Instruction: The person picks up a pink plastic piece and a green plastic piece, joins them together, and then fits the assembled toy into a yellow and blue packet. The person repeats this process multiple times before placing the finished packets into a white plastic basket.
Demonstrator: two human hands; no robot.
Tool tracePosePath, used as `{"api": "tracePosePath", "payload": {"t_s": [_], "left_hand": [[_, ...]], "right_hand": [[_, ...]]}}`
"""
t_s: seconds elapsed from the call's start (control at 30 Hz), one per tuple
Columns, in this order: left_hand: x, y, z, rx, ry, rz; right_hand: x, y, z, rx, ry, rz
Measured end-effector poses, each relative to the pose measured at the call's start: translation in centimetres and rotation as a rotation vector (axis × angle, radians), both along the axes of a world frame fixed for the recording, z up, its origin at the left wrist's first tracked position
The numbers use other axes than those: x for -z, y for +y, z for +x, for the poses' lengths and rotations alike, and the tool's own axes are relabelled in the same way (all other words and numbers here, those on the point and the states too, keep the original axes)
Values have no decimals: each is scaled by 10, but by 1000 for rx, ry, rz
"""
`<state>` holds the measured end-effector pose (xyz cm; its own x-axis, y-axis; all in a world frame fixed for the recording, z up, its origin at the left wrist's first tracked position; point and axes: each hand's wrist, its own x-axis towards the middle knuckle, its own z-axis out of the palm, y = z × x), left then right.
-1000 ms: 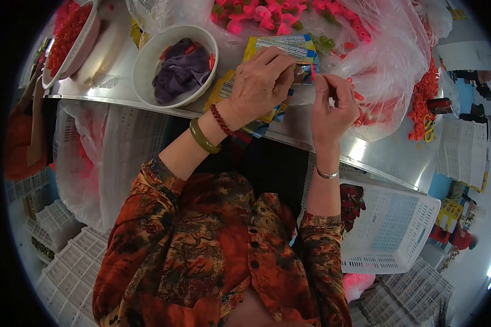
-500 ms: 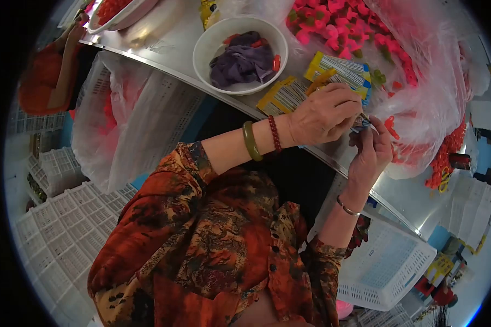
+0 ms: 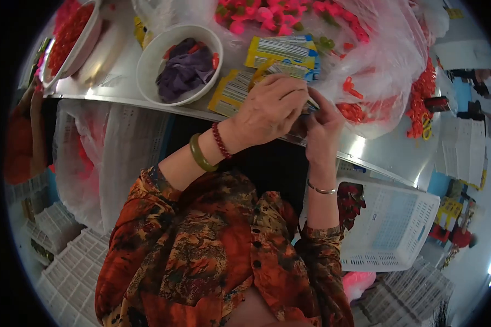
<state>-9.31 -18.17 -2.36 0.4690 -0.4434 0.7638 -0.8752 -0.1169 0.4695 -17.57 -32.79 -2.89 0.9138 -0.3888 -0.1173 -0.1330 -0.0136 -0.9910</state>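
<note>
A steel table (image 3: 376, 152) runs along the top, its near edge by the person. Both hands meet there — left hand (image 3: 267, 109) and right hand (image 3: 321, 128) pinching a small packet (image 3: 312, 104) (mostly hidden) beside yellow packets (image 3: 281, 52) and a white bowl (image 3: 147, 65).

White bowl (image 3: 147, 65): on the counter (image 3: 387, 155), holding purple cloth (image 3: 184, 70).
Far-left bowl (image 3: 84, 46): filled with red pieces (image 3: 66, 34).
Clear bag (image 3: 390, 65): pink and red pieces inside.
White crate (image 3: 390, 229): below the counter edge, right.
</note>
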Motion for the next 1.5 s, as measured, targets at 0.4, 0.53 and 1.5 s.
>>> {"api": "tracePosePath", "payload": {"t_s": [0.4,0.53,1.5], "left_hand": [[-27,-10,-33,218,131,43],[-25,-24,-57,354,163,70],[-2,-59,-89,750,151,287]], "right_hand": [[-5,-8,-35,-136,-285,134],[-5,-24,-71,24,-316,-56],[235,-203,-542,926,1134,-785]]}}
